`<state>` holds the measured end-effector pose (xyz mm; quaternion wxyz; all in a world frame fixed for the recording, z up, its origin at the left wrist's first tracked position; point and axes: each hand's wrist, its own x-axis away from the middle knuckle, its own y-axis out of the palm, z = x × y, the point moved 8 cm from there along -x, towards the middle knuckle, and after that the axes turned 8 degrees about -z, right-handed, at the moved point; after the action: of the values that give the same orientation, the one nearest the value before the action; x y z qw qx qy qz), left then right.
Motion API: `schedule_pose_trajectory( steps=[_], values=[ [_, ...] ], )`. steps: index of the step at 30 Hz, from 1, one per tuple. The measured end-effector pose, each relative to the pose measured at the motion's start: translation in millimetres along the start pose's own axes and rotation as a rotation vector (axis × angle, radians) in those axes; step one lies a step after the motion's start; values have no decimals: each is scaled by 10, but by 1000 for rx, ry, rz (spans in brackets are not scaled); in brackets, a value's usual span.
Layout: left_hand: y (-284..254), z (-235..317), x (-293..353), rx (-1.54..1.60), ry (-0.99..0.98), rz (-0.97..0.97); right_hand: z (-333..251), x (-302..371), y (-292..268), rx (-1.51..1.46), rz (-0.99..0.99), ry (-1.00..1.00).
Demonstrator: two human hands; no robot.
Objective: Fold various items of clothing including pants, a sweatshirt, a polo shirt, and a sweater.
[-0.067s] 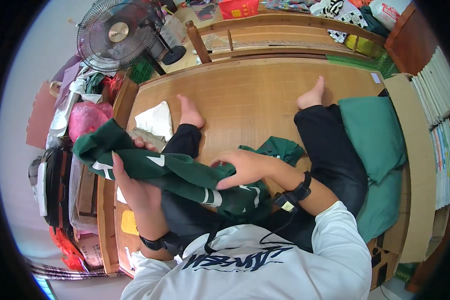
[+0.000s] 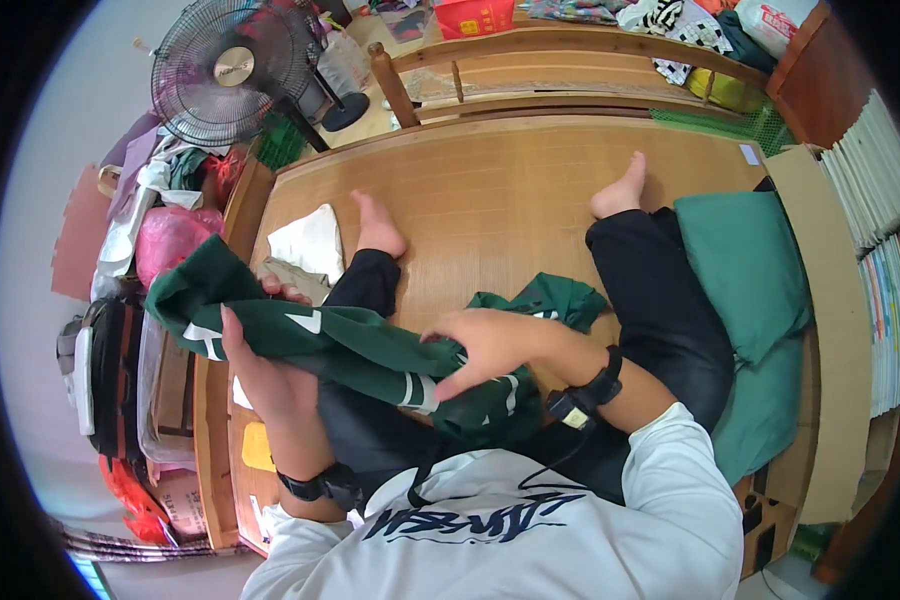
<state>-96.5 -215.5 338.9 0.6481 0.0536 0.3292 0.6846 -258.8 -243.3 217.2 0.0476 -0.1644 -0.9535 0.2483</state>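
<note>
A dark green garment (image 2: 345, 335) with white printed marks stretches across my lap, gathered into a long narrow bundle. Its left end rises past my left hand (image 2: 280, 385), whose thumb lies on the near side while the fingertips show on the far side, gripping the cloth. Farther right, my right hand (image 2: 485, 345) clasps the bundle from above, thumb on the near side; its other fingertips are partly hidden. More green cloth (image 2: 555, 300) lies on the mat just beyond my right wrist; whether it belongs to the same garment I cannot tell.
My legs spread over a wooden bed (image 2: 490, 200). Folded white cloth (image 2: 310, 245) lies by my left foot, green pillows (image 2: 745, 280) by my right leg. A yellow item (image 2: 258, 445) rests near my left forearm. A fan (image 2: 235, 70) stands beyond the bed; books (image 2: 885, 320) line the right.
My right thumb has slid slightly toward me along the garment, opening a little away from the fingers. My left hand keeps its hold in nearly the same place.
</note>
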Motion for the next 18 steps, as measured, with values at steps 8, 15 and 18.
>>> schedule_pose_trajectory(
  steps=[8,15,18],
  values=[
    [-446,93,-105,-160,-37,82,380,55,-397,3,496,85],
    [-923,-332,-26,-290,-126,247,332,983,-1370,-325,1174,-62],
    [-1265,-612,23,-377,-178,339,80,1119,-1362,-283,1184,-65]
  ],
)
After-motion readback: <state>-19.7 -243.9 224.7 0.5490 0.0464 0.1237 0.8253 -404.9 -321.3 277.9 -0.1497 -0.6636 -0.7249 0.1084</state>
